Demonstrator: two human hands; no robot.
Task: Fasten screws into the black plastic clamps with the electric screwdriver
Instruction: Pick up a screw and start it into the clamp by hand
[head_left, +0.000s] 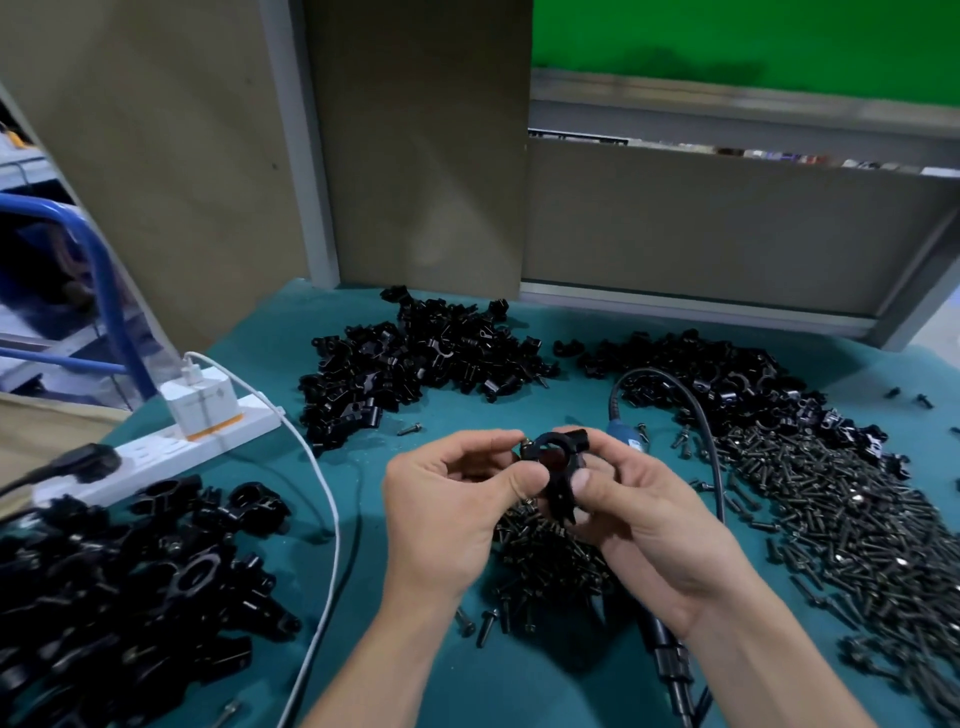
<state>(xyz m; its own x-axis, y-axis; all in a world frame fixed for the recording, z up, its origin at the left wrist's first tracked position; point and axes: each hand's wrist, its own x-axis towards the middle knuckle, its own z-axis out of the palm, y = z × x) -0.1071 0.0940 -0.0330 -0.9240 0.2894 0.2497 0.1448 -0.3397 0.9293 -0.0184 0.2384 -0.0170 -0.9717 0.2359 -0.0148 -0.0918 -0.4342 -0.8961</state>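
A black plastic clamp (558, 470) is held above the teal table, between both hands. My right hand (649, 514) grips its right side with thumb and fingers. My left hand (457, 499) pinches a small screw (525, 443) against the clamp's upper left corner. The electric screwdriver (667, 660) lies on the table under my right wrist, its blue end (626, 434) and black cable (711, 447) showing behind the hands. A heap of dark screws (841, 514) lies to the right, and more screws (550, 561) lie below the hands.
Piles of black clamps lie at the far centre (415, 358), the far right (727, 374) and the near left (130, 582). A white power strip (171, 447) with a charger and white cable (322, 509) sits at left. Grey partition panels (727, 234) close off the back.
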